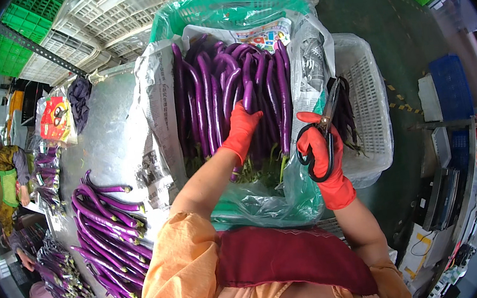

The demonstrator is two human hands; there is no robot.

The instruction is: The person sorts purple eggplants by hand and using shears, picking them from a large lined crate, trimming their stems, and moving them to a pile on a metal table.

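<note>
Before me stands a green plastic crate (231, 10) lined with clear plastic film and newspaper (157, 127). Long purple eggplants (209, 103) lie in it side by side, their stem ends towards me. My left hand (240, 126), in a red rubber glove, reaches over the middle of them with its fingers around one eggplant (248, 92). In the same kind of glove, my right hand (322, 152) holds black-handled scissors (327, 112) over the crate's right edge, blades pointing away from me. Parts of the eggplants are hidden under my left hand and forearm.
A white plastic-lined basket (365, 103) with dark, thin eggplants (342, 115) stands at the right. More eggplants (111, 234) are heaped on the metal table (107, 155) to the left. Two other people (8, 179) are by a further pile (65, 274). Stacked crates (87, 25) stand behind.
</note>
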